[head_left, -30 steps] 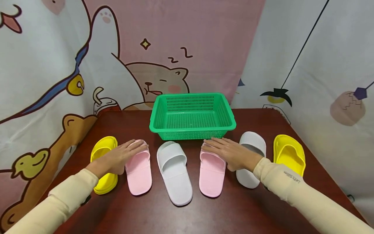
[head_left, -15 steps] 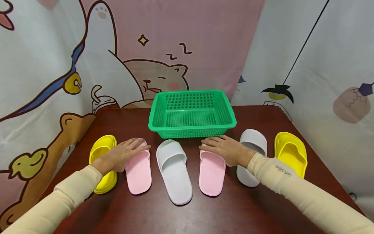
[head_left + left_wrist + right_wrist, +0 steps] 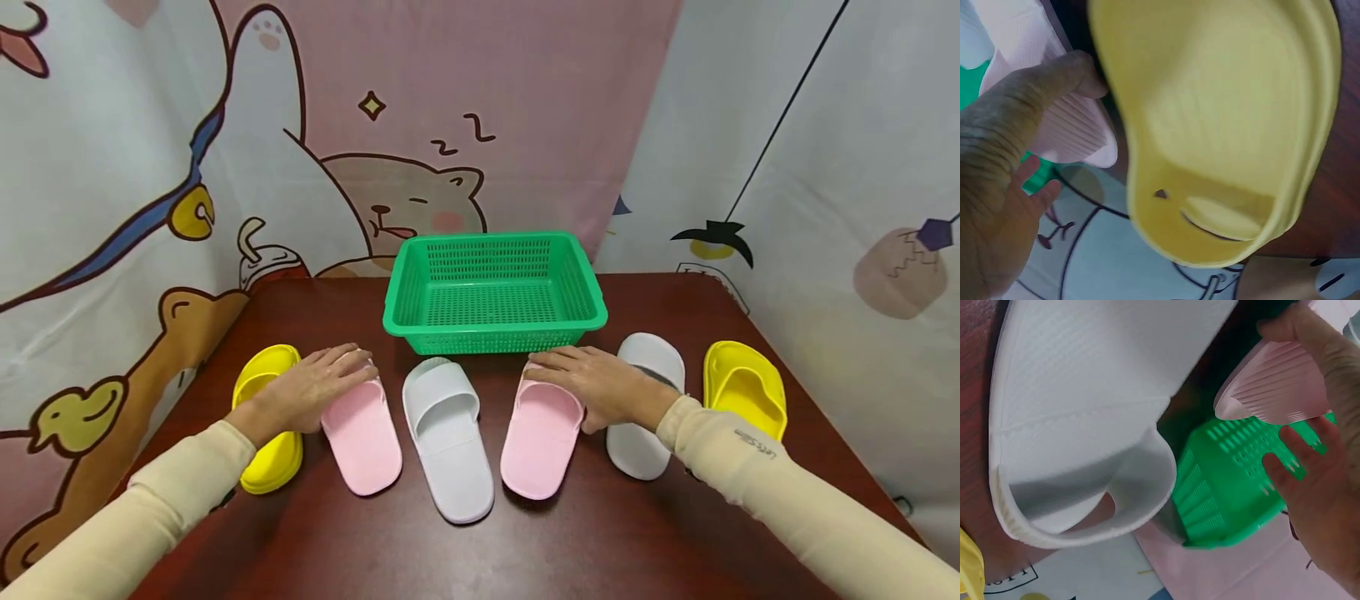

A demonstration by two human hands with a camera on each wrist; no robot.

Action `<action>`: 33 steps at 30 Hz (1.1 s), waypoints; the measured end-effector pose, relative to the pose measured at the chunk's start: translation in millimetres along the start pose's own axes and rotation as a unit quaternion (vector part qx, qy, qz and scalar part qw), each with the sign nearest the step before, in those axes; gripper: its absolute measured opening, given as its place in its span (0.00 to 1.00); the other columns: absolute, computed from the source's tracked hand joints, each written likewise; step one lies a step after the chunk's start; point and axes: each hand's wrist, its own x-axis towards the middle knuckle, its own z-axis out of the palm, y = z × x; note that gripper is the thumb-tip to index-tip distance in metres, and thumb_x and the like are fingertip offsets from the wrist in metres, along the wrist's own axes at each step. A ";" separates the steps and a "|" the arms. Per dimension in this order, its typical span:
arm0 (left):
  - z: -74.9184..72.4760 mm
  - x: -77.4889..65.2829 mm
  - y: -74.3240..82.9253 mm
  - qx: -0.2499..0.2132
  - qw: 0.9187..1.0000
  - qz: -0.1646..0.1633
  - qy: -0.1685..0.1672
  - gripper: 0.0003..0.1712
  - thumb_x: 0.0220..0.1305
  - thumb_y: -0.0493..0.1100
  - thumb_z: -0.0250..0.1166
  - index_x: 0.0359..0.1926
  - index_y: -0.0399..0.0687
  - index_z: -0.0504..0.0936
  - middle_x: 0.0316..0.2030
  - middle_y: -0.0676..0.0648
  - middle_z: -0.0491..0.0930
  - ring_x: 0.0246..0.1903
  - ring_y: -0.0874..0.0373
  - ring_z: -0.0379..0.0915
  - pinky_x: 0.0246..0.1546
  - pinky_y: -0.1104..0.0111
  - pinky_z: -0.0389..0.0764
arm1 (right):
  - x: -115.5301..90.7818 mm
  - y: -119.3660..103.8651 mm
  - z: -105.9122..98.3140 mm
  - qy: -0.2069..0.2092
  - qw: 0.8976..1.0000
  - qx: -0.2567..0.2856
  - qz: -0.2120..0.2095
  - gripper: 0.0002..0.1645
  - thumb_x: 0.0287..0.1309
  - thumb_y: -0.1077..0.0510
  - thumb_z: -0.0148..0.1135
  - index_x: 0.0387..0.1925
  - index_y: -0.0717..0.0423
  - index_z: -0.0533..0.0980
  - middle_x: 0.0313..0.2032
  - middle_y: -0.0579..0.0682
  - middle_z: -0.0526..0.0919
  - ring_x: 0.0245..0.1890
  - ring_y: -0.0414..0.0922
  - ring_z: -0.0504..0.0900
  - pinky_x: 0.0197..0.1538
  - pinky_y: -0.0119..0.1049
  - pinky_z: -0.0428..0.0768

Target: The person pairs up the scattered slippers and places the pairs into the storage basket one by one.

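Two pink slide slippers lie toe-away on the brown table, their heels angled toward the middle. My left hand [image 3: 309, 390] grips the left pink slipper [image 3: 365, 442] at its strap, thumb on the near side and fingers over the toe. In the left wrist view, that slipper's ribbed strap [image 3: 1072, 128] shows between thumb and fingers. The right pink slipper [image 3: 538, 446] is held the same way by my right hand [image 3: 597, 382]. Its ribbed front [image 3: 1272, 390] appears between thumb and fingertips in the right wrist view. A white slipper [image 3: 457, 471] lies between the two pink ones.
Beyond the slippers stands a green perforated basket [image 3: 495, 340] with nothing in it. Another white slipper [image 3: 637, 450] sits under my right wrist. A yellow clog [image 3: 272, 462] is by my left wrist, and a second yellow clog [image 3: 742, 383] lies far right. Printed cloth hangs behind.
Both pink slippers have turned, their heels swinging inward toward the middle white slipper. My fingers have curled over their toes; the other footwear and the basket have stayed put.
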 end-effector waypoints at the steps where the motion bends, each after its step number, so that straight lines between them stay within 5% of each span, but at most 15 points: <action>1: -3.0 0.4 1.4 -0.002 1.000 0.002 0.003 0.61 0.25 0.33 0.87 0.68 0.43 0.72 0.66 0.36 0.69 0.67 0.35 0.60 0.62 0.41 0.67 | -1.6 -0.4 -2.4 0.004 1.000 0.008 0.006 0.61 0.30 0.48 0.86 0.70 0.55 0.69 0.68 0.58 0.72 0.65 0.59 0.71 0.57 0.58 0.76; 12: -29.2 8.5 13.8 -0.021 1.000 -0.011 -0.013 0.64 0.27 0.41 0.87 0.70 0.36 0.67 0.67 0.34 0.68 0.70 0.34 0.56 0.66 0.43 0.62 | -14.8 -8.3 -23.2 0.021 0.998 0.041 0.054 0.60 0.26 0.42 0.85 0.66 0.53 0.72 0.69 0.57 0.68 0.66 0.55 0.67 0.58 0.56 0.75; 19: -40.8 6.4 30.4 -0.068 0.994 -0.070 -0.040 0.67 0.27 0.45 0.88 0.70 0.32 0.63 0.67 0.33 0.67 0.69 0.35 0.59 0.67 0.46 0.62 | -20.9 -18.3 -31.7 0.037 0.995 0.058 0.068 0.56 0.27 0.39 0.82 0.62 0.54 0.74 0.66 0.58 0.70 0.65 0.56 0.69 0.59 0.56 0.75; 26: -46.1 7.5 45.8 -0.099 0.992 -0.074 -0.022 0.64 0.31 0.52 0.85 0.68 0.35 0.64 0.63 0.38 0.71 0.63 0.42 0.67 0.63 0.49 0.70 | -25.8 -29.9 -38.6 0.046 0.991 0.081 0.099 0.53 0.27 0.38 0.82 0.59 0.51 0.75 0.54 0.46 0.78 0.53 0.46 0.76 0.51 0.47 0.80; 33: -47.6 7.5 57.4 -0.091 0.994 -0.063 0.003 0.58 0.29 0.58 0.82 0.63 0.39 0.69 0.49 0.48 0.73 0.48 0.53 0.69 0.51 0.58 0.78 | -19.8 -37.2 -42.9 0.103 0.990 0.054 0.077 0.52 0.28 0.34 0.79 0.60 0.48 0.76 0.51 0.41 0.79 0.49 0.42 0.74 0.44 0.43 0.77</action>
